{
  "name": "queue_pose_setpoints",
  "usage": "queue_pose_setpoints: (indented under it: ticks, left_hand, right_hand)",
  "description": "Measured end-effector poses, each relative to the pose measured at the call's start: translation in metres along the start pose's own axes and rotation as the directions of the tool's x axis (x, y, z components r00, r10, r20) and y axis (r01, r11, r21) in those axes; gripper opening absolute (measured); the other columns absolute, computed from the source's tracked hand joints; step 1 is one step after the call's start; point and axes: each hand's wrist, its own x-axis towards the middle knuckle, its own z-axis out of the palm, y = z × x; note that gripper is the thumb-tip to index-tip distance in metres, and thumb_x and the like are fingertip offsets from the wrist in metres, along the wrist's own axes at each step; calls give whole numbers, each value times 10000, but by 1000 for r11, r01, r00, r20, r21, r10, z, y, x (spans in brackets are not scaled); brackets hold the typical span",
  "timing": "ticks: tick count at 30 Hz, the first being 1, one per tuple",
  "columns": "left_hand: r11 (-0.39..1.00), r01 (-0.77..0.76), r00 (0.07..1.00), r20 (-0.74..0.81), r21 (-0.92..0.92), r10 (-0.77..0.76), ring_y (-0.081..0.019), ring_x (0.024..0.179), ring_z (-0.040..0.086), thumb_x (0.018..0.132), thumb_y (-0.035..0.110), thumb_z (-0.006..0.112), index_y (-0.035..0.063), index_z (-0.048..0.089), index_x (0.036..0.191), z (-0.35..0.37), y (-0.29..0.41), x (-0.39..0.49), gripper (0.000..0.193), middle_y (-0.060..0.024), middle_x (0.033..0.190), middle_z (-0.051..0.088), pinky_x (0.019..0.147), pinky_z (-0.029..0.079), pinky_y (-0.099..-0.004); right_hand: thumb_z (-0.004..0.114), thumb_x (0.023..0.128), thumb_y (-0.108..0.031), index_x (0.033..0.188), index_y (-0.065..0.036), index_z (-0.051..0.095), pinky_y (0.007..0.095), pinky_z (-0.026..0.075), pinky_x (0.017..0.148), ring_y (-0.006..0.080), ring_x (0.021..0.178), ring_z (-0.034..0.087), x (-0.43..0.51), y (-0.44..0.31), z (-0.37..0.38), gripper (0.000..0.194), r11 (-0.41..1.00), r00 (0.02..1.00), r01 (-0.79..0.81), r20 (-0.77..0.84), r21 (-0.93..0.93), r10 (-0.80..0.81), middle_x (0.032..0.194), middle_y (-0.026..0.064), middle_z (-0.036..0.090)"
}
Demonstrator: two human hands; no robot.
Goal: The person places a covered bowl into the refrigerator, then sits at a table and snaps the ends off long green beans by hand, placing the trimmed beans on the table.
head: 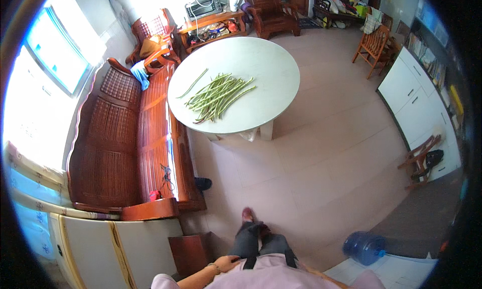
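My left hand (pixel 227 263) hangs low in front of me beside my thigh, a bracelet on its wrist; its fingers are partly hidden against my clothes, and whether they hold anything does not show. Of my right arm only the forearm shows at the lower edge; the hand is hidden behind my body. Farther ahead stands a round white table (pixel 271 100). A loose pile of long green beans (pixel 222 95) lies on its left part, with one bean (pixel 192 82) apart from the pile. Neither hand touches the table.
A wooden bench (pixel 152 127) runs along the left, with a dark shoe (pixel 203 183) by its foot. A white cabinet (pixel 410 97) and a small wooden chair (pixel 420 161) stand at the right. A blue water jug (pixel 363 247) lies at the lower right. A reddish-brown box (pixel 190 253) is near my left hand.
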Motion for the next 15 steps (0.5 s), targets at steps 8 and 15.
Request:
queue_pose_setpoints:
  ticks: [8, 15]
  left_hand:
    - [896, -62, 897, -419, -440, -144, -273, 989, 616, 839, 372, 556, 48, 632, 1086, -72, -19, 29, 415, -174, 1057, 638, 879, 454, -325]
    - [916, 94, 848, -450, -389, -279, -285, 972, 619, 812, 341, 560, 55, 660, 1032, -164, -72, 43, 374, -157, 1016, 652, 862, 466, -336]
  right_hand:
    - [498, 846, -399, 1074, -96, 591, 411, 402, 833, 252, 962, 532, 23, -110, 8, 390, 978, 978, 206, 20, 27, -207, 1057, 175, 575]
    - [517, 849, -364, 982, -71, 640, 392, 451, 755, 223, 845, 594, 61, -215, -14, 344, 952, 950, 307, -60, 8, -306, 947, 188, 625]
